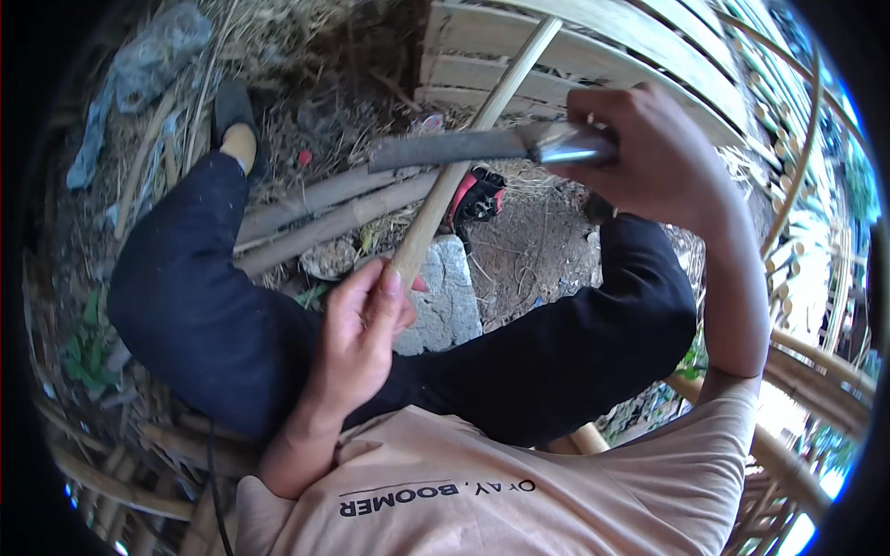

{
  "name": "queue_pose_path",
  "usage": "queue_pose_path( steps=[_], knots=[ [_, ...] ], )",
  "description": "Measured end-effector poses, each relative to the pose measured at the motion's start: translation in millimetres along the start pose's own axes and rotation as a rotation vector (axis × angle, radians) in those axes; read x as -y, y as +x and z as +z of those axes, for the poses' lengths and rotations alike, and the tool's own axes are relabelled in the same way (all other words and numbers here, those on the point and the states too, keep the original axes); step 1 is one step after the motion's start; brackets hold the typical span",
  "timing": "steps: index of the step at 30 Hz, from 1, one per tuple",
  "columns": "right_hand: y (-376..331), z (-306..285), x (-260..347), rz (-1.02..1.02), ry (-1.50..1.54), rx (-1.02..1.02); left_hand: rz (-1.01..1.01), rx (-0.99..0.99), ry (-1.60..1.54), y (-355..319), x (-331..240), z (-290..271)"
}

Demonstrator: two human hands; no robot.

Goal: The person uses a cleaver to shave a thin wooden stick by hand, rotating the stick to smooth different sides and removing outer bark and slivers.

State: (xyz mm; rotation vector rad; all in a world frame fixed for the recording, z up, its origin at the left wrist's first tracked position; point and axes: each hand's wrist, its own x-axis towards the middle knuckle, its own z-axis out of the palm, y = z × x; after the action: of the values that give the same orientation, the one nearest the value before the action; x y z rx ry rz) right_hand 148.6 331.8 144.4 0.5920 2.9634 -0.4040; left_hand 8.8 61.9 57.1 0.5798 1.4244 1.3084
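Of the hands, the left hand (363, 324) grips a bamboo stick (461, 162), the right hand (649, 153) clenches a cleaver (464, 148).

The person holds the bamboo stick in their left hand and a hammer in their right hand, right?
Not quite. The head view shows the right hand gripping a big knife with a flat dark blade, not a hammer. The rest is right: the left hand holds the bamboo stick.

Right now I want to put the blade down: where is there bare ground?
Bare dirt lies between the stone block, the red tool and the right knee. Left of the block, bamboo poles and straw crowd the ground.
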Motion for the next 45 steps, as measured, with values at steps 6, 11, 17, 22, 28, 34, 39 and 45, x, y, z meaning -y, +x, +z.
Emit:
queue_pose_path(
  steps=[6, 11, 17, 22, 28, 34, 39, 45],
  knots=[
    [46.8, 2.8, -24.7, -0.451, 0.125, -0.005, -0.008, -0.153, 0.030, 3.1, -14.5, -2.0],
    [70.2, 6.8, -24.6, -0.490, 0.059, 0.091, -0.047, -0.237, 0.067, -0.7, -17.4, 6.5],
    [48.0, 25.8, -10.0, -0.336, 0.254, 0.134, -0.076, -0.183, 0.065, 6.0, -8.9, -16.1],
    [2.5, 22.2, 26.2, -0.117, 0.038, 0.157, -0.006, -0.083, 0.201, 7.5, 12.1, -20.8],
    [-33.5, 15.7, 76.8, 0.128, 0.072, 0.104, -0.013, 0.203, 0.022, -0.7, 10.5, -25.8],
    [-62.3, 31.9, 120.7, 0.251, 0.196, -0.038, -0.051, 0.340, -0.217, -14.5, -2.7, -30.1],
    [-83.5, 54.4, 142.2, 0.353, 0.303, -0.052, -0.058, 0.321, -0.119, -22.6, 23.1, -27.4],
    [-111.4, 52.1, 142.0, 0.406, 0.321, -0.036, -0.152, 0.425, -0.162, -36.4, 31.7, -31.9]
  ],
)
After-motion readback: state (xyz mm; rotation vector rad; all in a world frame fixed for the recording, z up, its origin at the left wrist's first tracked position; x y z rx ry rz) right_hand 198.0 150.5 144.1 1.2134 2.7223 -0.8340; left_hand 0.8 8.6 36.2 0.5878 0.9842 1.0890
